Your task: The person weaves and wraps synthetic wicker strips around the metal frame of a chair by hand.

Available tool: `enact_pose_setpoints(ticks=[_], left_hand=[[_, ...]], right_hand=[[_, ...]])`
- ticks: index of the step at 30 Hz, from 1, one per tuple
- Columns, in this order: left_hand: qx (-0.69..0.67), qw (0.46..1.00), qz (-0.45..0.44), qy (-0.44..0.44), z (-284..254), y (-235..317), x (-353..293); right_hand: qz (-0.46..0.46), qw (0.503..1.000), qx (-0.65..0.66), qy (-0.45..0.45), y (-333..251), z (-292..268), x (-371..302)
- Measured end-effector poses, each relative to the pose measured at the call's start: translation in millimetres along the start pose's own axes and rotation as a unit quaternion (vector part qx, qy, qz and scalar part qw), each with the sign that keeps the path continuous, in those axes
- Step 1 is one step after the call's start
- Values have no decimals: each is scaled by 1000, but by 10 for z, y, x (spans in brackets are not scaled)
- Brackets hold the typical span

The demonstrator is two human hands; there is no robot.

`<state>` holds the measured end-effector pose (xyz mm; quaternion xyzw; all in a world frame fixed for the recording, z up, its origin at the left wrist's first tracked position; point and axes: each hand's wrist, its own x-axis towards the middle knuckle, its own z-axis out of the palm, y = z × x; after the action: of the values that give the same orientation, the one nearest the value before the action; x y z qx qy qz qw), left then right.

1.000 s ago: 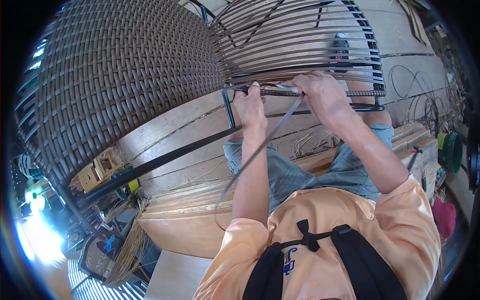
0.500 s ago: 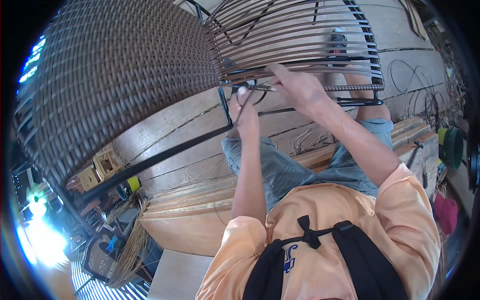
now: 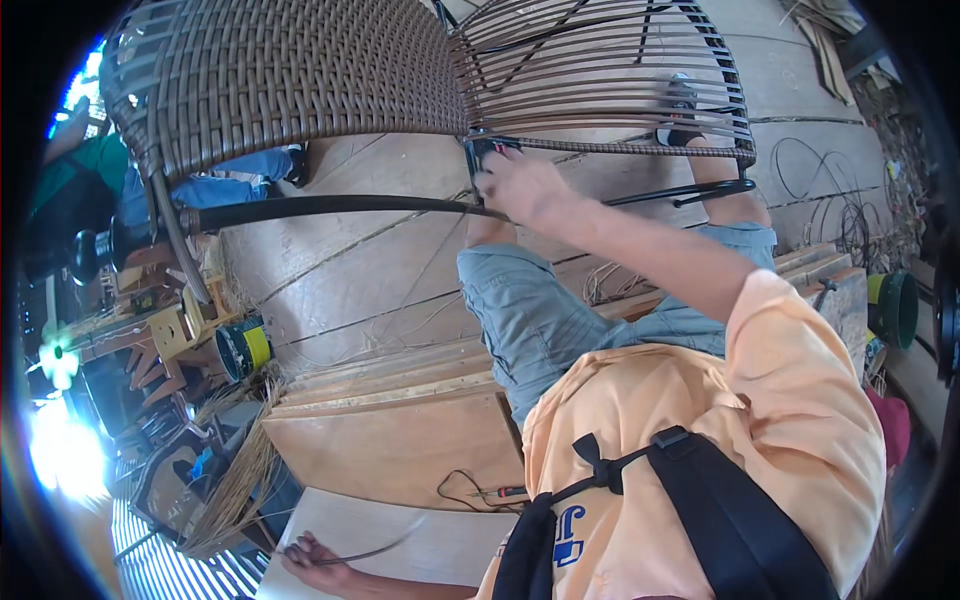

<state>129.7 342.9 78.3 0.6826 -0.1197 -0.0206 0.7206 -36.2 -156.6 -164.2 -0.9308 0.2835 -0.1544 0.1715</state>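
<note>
A woven brown chair, with a tight backrest [image 3: 300, 80] and an open-strand seat [image 3: 600, 75], lies across the top of the view on its black metal frame [image 3: 330, 204]. My right hand [image 3: 530, 188] is closed at the corner where seat and back meet, its fingers curled about the black frame. Low on the left, my left hand [image 3: 318, 560] is stretched away from the chair over a pale board. A thin brown strand [image 3: 385, 548] sticks out of its closed fingers.
Next to the stacked planks [image 3: 390, 440] lies a red-and-black tool [image 3: 510, 491] with a dark cord. A bundle of dry strands [image 3: 235, 505] and a dark bucket [image 3: 240, 350] stand left. Another person's blue-clad legs [image 3: 235, 172] show behind the chair. Loose strand coils [image 3: 850, 215] lie right.
My left hand has left the chair corner and swung down to the lower left. My right hand has moved left to the corner. The chair has turned and shifted, baring the other person.
</note>
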Motion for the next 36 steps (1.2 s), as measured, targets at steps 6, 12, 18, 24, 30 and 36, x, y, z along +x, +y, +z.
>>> enact_pose_setpoints(ticks=[6,12,18,24,30,36], left_hand=[[390,882,168,-203,2129,-947,-532],[-4,877,-339,-340,4641,-2571,-814],[-195,859,-368,-297,4974,-3053,-524],[-129,897,-325,-270,5053,-3058,-497],[-152,905,-299,-263,5085,-3155,-519],[-175,897,-284,-291,5086,-3189,-524]], right_hand=[[72,989,73,110,670,-312,681],[103,972,57,202,997,-345,558],[137,973,4,184,1113,-467,332],[155,974,20,162,869,-599,-569],[117,992,-1,54,823,-494,-413],[141,990,19,10,697,-521,-172]])
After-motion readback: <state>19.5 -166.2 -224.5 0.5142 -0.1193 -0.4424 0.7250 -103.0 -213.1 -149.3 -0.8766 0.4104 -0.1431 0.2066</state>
